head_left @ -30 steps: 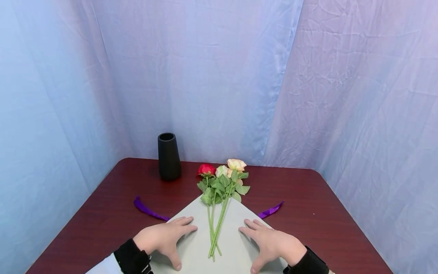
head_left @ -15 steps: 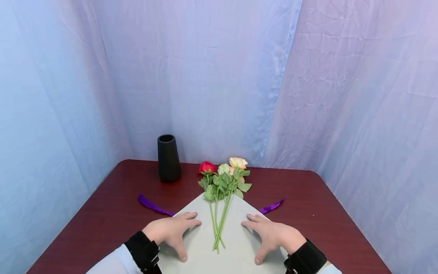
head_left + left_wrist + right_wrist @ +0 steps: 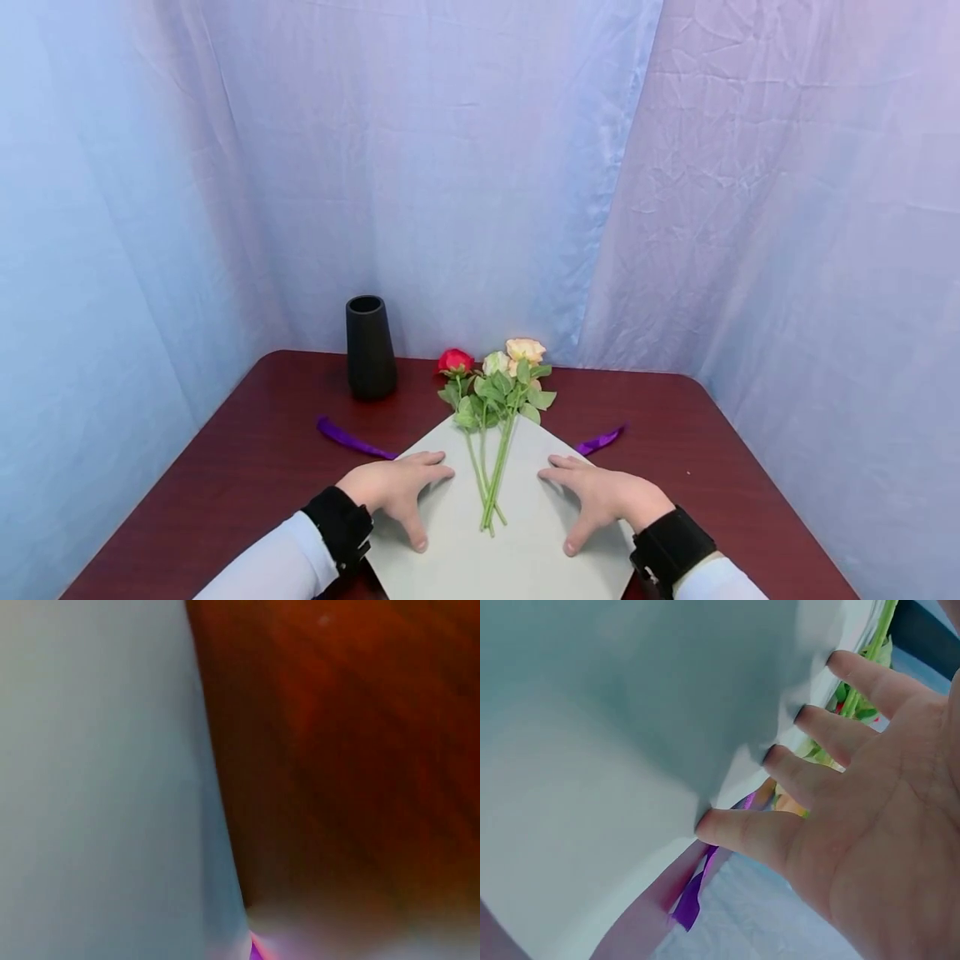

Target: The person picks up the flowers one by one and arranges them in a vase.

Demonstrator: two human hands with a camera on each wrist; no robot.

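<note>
A pale grey-green sheet of paper [image 3: 517, 558] lies on the dark red table [image 3: 247, 467], one corner pointing away from me. Three roses [image 3: 495, 392], one red and two cream, lie down its middle with their stems toward me. My left hand [image 3: 401, 492] presses flat on the sheet left of the stems, fingers spread. My right hand [image 3: 600, 500] presses flat on it right of the stems; in the right wrist view its fingers [image 3: 810, 772] touch the paper [image 3: 592, 750]. The left wrist view shows only paper [image 3: 97, 780] and table [image 3: 345, 750], blurred.
A purple ribbon [image 3: 352, 439] runs under the sheet, its ends showing at left and at right [image 3: 600, 439]. A black vase [image 3: 370, 346] stands at the back left of the table. Blue cloth [image 3: 480, 167] hangs behind and at both sides.
Both hands have slid the sheet, with the roses on it, a little away from me and to the right; more of both sleeves shows.
</note>
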